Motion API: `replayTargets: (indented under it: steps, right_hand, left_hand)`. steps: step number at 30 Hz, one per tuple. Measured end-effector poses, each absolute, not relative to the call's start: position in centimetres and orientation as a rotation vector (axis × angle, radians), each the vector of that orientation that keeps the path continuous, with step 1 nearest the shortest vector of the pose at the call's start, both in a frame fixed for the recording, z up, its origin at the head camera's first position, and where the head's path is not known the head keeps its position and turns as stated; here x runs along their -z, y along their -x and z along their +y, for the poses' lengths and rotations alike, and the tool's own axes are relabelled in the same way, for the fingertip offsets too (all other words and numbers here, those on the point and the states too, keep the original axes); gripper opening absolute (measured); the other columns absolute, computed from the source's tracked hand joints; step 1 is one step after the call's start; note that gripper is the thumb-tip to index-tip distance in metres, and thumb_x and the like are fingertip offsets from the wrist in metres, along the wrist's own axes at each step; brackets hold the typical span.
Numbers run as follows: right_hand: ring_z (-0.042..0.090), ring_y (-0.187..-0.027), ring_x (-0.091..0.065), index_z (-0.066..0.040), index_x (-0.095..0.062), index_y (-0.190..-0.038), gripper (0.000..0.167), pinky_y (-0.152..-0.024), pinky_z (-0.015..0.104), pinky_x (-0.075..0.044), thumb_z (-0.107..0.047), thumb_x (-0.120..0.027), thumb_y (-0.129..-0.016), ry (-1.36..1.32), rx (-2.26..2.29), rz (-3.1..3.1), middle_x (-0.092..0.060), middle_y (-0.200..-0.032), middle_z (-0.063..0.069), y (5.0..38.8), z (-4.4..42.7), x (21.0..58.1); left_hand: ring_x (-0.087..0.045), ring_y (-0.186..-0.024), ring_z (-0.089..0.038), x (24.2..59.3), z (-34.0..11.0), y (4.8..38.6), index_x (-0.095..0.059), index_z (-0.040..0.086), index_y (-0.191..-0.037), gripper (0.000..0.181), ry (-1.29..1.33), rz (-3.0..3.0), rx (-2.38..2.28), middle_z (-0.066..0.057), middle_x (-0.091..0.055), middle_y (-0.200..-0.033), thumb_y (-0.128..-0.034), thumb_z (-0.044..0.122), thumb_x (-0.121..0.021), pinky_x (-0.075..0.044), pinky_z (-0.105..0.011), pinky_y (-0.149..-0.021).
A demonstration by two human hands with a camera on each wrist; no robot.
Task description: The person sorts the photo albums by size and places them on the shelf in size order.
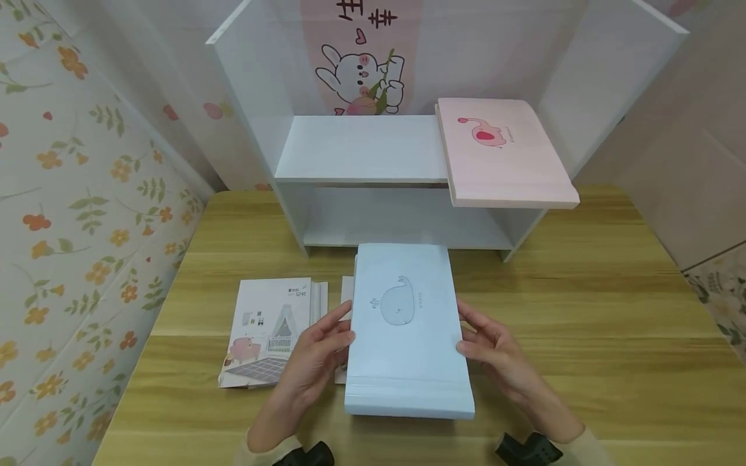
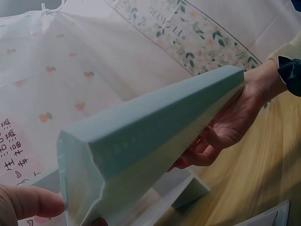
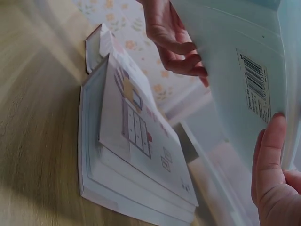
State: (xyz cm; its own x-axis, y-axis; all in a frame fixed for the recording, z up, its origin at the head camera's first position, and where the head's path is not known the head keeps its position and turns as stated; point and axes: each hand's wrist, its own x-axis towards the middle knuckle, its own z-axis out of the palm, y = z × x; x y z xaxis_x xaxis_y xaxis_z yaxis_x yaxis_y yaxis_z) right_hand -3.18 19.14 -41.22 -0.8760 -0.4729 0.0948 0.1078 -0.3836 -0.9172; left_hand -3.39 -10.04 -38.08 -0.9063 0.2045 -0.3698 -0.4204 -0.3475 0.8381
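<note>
Gripping one light-blue folder [image 1: 409, 349] with bent fingers, left hand [image 1: 311, 359] and right hand [image 1: 498, 353] flank it; two notebook stacks [image 1: 265, 333] lie left, one pink folder [image 1: 513, 165] far right.

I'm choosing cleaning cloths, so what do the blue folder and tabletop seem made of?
Blue folder: probably smooth, satin plastic, judging by soft sheen and crease lines. Tabletop: wood or wood-print laminate, fairly matte, judging by streaky grain.

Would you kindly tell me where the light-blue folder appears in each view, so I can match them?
Head: light-blue folder, lower centre.
Left wrist: folder slanting across the middle.
Right wrist: folder at upper right, barcode label showing.
Shared landmark: the right hand, holding the folder in all three.
</note>
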Motion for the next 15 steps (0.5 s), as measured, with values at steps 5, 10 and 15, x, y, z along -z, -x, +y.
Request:
replayTargets:
  steps: [5, 10, 15]
  right_hand:
    - [0.019, -0.116, -0.054, 0.001, -0.025, -0.146, 0.062, -0.089, 0.031, -0.048, 0.01, -0.05, -0.09, 0.475, 2.279, 1.503, -0.044, -0.134, 0.006, 3.3, 18.3, 41.3]
    - [0.018, -0.115, -0.054, 0.004, -0.025, -0.145, 0.062, -0.088, 0.031, -0.049, 0.009, -0.052, -0.089, 0.466, 2.258, 1.516, -0.045, -0.129, 0.006, 3.5, 17.5, 41.3]
    - [0.018, -0.115, -0.054, 0.008, -0.021, -0.144, 0.065, -0.087, 0.031, -0.049, 0.009, -0.054, -0.088, 0.477, 2.24, 1.526, -0.044, -0.126, 0.008, 3.7, 16.8, 41.2]
  left_hand:
    - [-0.058, -0.094, -0.016, 38.0, -10.7, 3.0, -0.041, -0.001, -0.139, 0.057, 0.337, 1.529, -2.304, -0.007, -0.062, -0.104, -0.0841, -0.008, -0.055, -0.049, -0.027, -0.079]
    - [-0.059, -0.092, -0.015, 37.9, -11.3, 2.8, -0.043, -0.001, -0.138, 0.056, 0.385, 1.514, -2.345, -0.006, -0.063, -0.101, -0.0832, -0.009, -0.055, -0.048, -0.025, -0.077]
    - [-0.058, -0.089, -0.014, 37.8, -11.8, 2.7, -0.043, 0.0, -0.138, 0.056, 0.418, 1.507, -2.344, -0.006, -0.062, -0.1, -0.0839, -0.009, -0.054, -0.048, -0.025, -0.075]
